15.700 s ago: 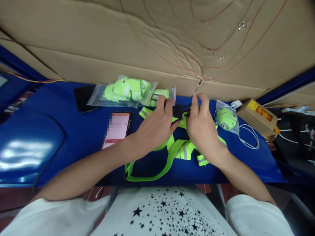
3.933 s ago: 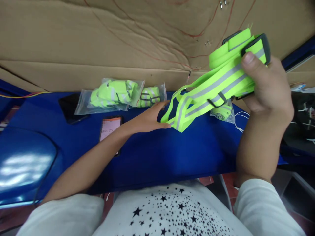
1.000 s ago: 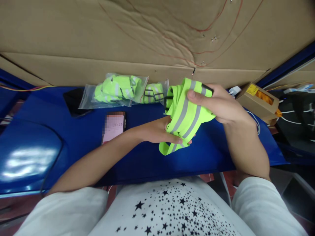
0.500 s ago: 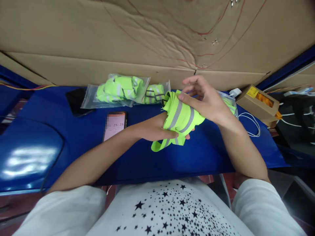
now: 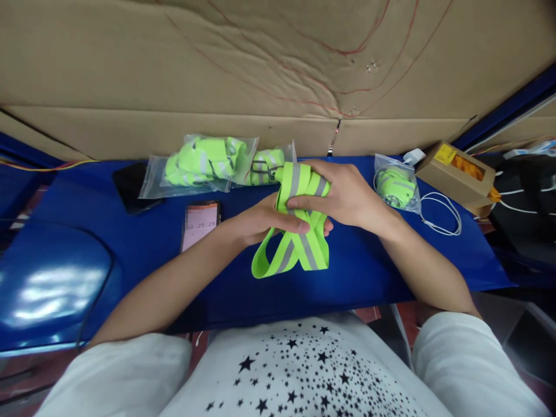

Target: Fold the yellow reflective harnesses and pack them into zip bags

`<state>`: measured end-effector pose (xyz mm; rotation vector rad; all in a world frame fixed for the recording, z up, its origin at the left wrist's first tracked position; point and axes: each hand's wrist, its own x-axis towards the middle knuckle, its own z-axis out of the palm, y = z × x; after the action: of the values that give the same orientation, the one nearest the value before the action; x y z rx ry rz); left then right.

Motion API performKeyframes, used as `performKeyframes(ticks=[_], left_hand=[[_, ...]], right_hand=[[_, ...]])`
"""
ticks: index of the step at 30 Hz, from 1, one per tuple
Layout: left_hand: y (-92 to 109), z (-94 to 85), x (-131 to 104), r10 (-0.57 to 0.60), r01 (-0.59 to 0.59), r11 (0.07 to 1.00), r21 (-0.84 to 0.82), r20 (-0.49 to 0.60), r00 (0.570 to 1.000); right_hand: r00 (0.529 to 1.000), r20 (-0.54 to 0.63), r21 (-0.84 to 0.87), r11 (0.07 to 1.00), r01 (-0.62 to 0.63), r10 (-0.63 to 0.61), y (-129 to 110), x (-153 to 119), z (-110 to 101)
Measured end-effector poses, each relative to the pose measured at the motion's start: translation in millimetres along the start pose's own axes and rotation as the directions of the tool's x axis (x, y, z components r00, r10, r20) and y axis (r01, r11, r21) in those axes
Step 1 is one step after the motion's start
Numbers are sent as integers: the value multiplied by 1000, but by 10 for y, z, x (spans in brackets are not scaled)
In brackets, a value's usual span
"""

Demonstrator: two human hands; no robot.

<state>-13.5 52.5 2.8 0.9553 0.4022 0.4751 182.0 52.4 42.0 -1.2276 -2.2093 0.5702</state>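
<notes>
A neon-yellow reflective strap [image 5: 304,252] with grey stripes is bunched in both my hands above the blue table. My left hand [image 5: 275,220] grips it from below, thumb across the front where two bands cross; its other fingers are mostly behind. Wrapped over the upper folds is my right hand [image 5: 332,194], its thumb pressed on the strap's front. Loops of the band hang below my fingers. Behind, clear plastic bags [image 5: 204,162] hold similar yellow straps, and another bagged strap [image 5: 396,188] lies to the right.
On the blue table [image 5: 365,266] a lit phone [image 5: 200,223] lies by my left forearm, with a dark phone-like object [image 5: 132,185] farther left. A cardboard box [image 5: 458,174], white charger [image 5: 413,156] and coiled white cable [image 5: 447,217] sit at right. A cardboard wall [image 5: 174,75] rises behind.
My right hand has lowered from raised, loose fingers to a grip around the strap's upper folds. The bands hang lower and cross now, and the right-hand bag is uncovered.
</notes>
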Motion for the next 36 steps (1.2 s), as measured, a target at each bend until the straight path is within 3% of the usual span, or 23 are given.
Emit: performKeyframes(ticks=[4, 9, 13, 16, 18, 21, 23, 30, 33, 36], left_hand=[[-47, 108, 31, 85, -85, 996, 5, -97, 992], [-89, 175, 24, 45, -59, 994, -91, -152, 987], [-146, 138, 6, 83, -60, 994, 96, -258, 962], [-152, 134, -2, 75, -29, 975, 219, -205, 976], [-139, 150, 6, 131, -63, 949, 310, -203, 970], [-138, 168, 33, 360, -198, 857, 476, -277, 891], [-157, 155, 46, 425, -212, 813, 542, -304, 853], [-112, 49, -2, 343, -184, 759, 624, -144, 928], [-84, 34, -5, 239, -116, 828, 549, -157, 958], [-65, -4, 20, 108, -31, 887, 461, -142, 984]], right_hand=[[991, -117, -21, 998, 55, -57, -44, -9, -39], [980, -183, -56, 996, 74, -83, -54, -44, -158], [972, -226, -42, 998, 52, -60, -49, -67, -232], [972, -223, -47, 997, 62, -71, -59, -67, -239], [970, -228, -58, 996, 67, -79, -65, -64, -234], [965, -251, -61, 996, 60, -73, -69, -62, -231], [964, -261, -32, 998, 54, -60, -68, -61, -235], [997, -78, 282, 958, 48, -28, -68, -44, -208], [991, -132, 242, 968, 59, -27, -67, -41, -163], [968, -246, 60, 997, 53, -37, -50, -47, -151]])
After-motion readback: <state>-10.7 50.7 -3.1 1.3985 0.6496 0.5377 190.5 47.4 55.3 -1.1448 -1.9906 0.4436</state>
